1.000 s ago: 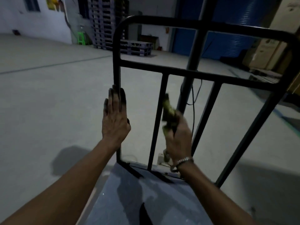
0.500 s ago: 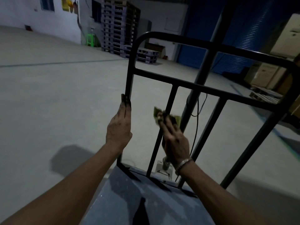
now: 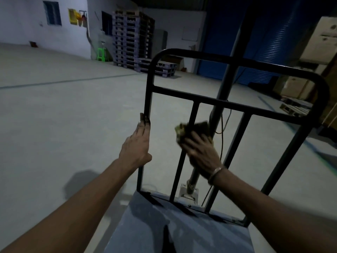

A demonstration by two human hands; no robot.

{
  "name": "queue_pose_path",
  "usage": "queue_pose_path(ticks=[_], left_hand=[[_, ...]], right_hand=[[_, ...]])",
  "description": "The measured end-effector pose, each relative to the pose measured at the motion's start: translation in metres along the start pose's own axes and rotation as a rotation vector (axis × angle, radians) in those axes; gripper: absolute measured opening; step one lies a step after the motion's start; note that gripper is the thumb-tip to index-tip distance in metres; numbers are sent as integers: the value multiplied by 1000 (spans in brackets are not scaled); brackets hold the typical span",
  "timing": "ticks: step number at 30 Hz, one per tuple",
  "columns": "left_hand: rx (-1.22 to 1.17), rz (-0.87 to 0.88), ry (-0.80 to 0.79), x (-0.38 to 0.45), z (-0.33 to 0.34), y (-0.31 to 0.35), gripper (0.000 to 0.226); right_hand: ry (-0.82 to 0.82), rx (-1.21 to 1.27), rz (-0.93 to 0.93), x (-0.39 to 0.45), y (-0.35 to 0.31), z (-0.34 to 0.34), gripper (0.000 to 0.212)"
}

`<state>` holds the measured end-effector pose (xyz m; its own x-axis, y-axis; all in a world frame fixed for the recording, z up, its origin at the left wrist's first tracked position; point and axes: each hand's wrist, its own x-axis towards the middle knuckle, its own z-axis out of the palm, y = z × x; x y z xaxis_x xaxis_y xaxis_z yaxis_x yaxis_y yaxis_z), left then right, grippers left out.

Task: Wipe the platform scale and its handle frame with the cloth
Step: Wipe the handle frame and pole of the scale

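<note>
The black tubular handle frame (image 3: 237,106) stands upright at the far end of the grey scale platform (image 3: 182,232), which fills the bottom centre. My left hand (image 3: 136,148) rests on the frame's left upright with straight fingers and dirty fingertips. My right hand (image 3: 200,152) grips a crumpled yellow-green cloth (image 3: 184,130) and presses it against the left inner vertical bar. A metal bracelet sits on the right wrist.
A dark pole (image 3: 218,114) with a hanging cable rises behind the frame from a small base bracket. Bare concrete floor spreads to the left. Stacked pallets (image 3: 127,39) and a green stool (image 3: 101,54) stand at the back, a blue roller door and cartons at the right.
My right hand has slid the cloth up the inner vertical bar. My left hand has stayed on the left upright, while the view has tilted up and leftward.
</note>
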<state>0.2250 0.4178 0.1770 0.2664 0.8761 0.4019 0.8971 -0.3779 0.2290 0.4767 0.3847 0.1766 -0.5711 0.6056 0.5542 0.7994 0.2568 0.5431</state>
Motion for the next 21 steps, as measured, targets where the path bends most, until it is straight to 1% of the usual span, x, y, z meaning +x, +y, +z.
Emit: queue_pose_path(ticks=[2,3,5,7,9,10,11,13,14,16,17,19,21], left_hand=[[-2,4,2,1,0,-2,120],[3,20,6,2,0,-3,118],[16,41,11,4,0,-9,113],[15,49,6,5,0,-13,110],[-1,49,6,4,2,-15,108],[-19,50,15,3,5,-14,109],[-35,52,33,3,9,-13,109],[-60,57,101,2,20,-10,109],[-75,56,150,2,27,-8,108],[-82,44,238,1,39,-7,105],[-84,35,261,2,45,-8,105],[-105,32,274,4,55,-14,103],[-172,17,248,7,62,-19,98]], right_hand=[[-167,-4,-55,-24,-20,16,62],[-230,-10,-91,-32,-26,22,60],[-319,-50,-185,-39,-35,31,48],[-371,-96,-303,-36,-33,31,40],[-339,-98,-398,-25,-19,22,42],[-284,-105,-403,-17,-7,15,43],[-209,-113,-364,-7,4,5,43],[-41,-106,-196,17,25,-17,42],[3,-96,-107,26,32,-25,41],[-9,-63,13,34,34,-29,44],[-33,-30,25,32,32,-25,49],[-101,57,-30,21,21,-9,57],[-210,72,-123,-3,4,12,61]])
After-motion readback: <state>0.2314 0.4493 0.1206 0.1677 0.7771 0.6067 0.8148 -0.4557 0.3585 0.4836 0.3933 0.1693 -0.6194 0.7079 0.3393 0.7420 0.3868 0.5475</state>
